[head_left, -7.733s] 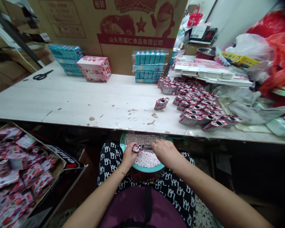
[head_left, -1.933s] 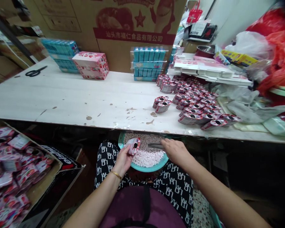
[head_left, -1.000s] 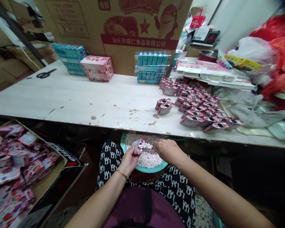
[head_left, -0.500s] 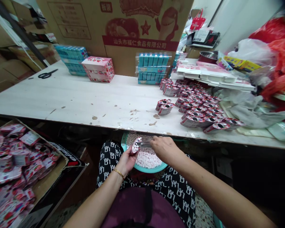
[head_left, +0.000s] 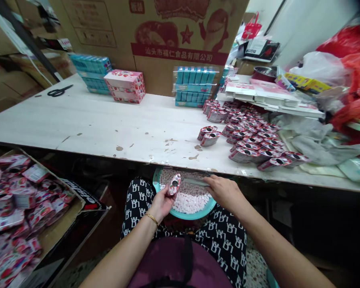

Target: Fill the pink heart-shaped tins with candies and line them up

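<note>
Between the thumb and fingers of my left hand [head_left: 162,204] is a small oval candy box [head_left: 174,185], red and white, tilted so its top with a dark round hole faces up. My right hand [head_left: 223,191] grips a clear scoop [head_left: 195,182], whose narrow end points left toward the box but stays apart from it. Both hands are over a teal basin [head_left: 195,216] in my lap, filled with small white and pale pink candies [head_left: 190,203].
A white worktable [head_left: 108,128] spans the front. On its right stand many oval boxes [head_left: 244,155] in rows; two more boxes [head_left: 210,138] stand apart. Blue packs [head_left: 195,86], a pink carton [head_left: 126,86] and scissors [head_left: 60,91] lie farther back. Lower left, a carton [head_left: 63,224] holds more boxes.
The scoop has drawn back to the right, away from the box. White candies heaped on the box's top no longer show there; its dark hole is visible.
</note>
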Demonstrator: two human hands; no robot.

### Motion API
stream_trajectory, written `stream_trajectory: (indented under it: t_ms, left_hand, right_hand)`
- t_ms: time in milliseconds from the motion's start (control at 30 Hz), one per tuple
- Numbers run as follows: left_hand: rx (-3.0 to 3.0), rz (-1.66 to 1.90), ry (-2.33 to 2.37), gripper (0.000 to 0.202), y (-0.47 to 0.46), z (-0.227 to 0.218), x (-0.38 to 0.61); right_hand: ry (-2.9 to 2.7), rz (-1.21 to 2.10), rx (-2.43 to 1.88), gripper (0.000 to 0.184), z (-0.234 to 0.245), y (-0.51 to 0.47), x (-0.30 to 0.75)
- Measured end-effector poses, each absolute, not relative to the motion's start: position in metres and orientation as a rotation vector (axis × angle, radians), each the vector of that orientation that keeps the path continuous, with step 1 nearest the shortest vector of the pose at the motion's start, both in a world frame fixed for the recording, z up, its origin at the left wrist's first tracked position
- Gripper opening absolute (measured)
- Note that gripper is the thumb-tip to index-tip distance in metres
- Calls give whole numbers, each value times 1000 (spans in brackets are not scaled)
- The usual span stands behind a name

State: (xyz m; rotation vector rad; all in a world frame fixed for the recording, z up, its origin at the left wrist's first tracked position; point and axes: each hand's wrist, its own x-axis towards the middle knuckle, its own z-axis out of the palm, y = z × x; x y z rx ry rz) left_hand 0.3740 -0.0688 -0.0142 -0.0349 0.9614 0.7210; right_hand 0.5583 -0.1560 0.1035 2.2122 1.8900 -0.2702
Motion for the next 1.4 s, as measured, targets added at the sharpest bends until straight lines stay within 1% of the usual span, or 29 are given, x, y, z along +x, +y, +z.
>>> stream_trajectory:
  t_ms: [167, 267, 367, 500, 567, 633, 700, 733, 900, 1000, 1067, 1167, 1233, 1267, 1333, 1400]
  left_hand:
    - [135, 854, 965, 10, -61, -11, 361]
    - [163, 875, 1003, 8, -57, -10, 349]
    - [201, 897, 1014, 9, -58, -12, 343]
    - [204, 864, 1008, 8, -66, -13, 348]
    - [175, 813, 973, 9, -71, -12, 355]
    - [120, 767, 942, 10, -75, -9, 360]
    - [45, 736, 942, 9, -77, -7, 361]
    - [8, 717, 936, 8, -78, -6, 361]
    - [-57, 602, 827, 16, -78, -7, 358]
    - [-52, 584, 819, 16, -78, -7, 362]
    - [-22, 597, 845, 13, -79, -3, 367]
    - [72, 620, 876, 12, -81, 13, 374]
    - [180, 587, 839, 14, -81, 32, 375]
    - [237, 550, 808, 14, -80, 43, 373]
    - [344, 524, 753, 23, -75, 66, 363]
    - [450, 632, 760, 31, -64, 84, 342]
  right_hand:
    - [1718, -600, 2263, 26, 35, -165, 559]
    - [1716, -696, 2271, 29, 8, -167, 557]
    - [1761, -773, 2336, 29, 14, -169, 566]
    - [2001, -962, 2422, 29, 55, -170, 576]
    - [2103, -892, 2416, 30, 74, -169, 571]
    - [2150, -710, 2474, 35, 87, -164, 561]
    - [2192, -611, 2554, 41, 91, -158, 552]
    - [2214, -612, 2591, 41, 90, -155, 548]
    - [2241, -731, 2864, 25, 68, -138, 538]
    - [2230, -733, 2969, 21, 60, -134, 533]
    - [2337, -680, 2885, 23, 61, -133, 527]
    - [2612, -541, 2451, 39, 72, -134, 519]
    - [2668, -471, 2226, 45, 82, -132, 522]
    - [2662, -448, 2194, 45, 87, -131, 527]
    - [2605, -382, 2256, 43, 97, -126, 548]
    - [2479, -251, 2392, 41, 104, -119, 579]
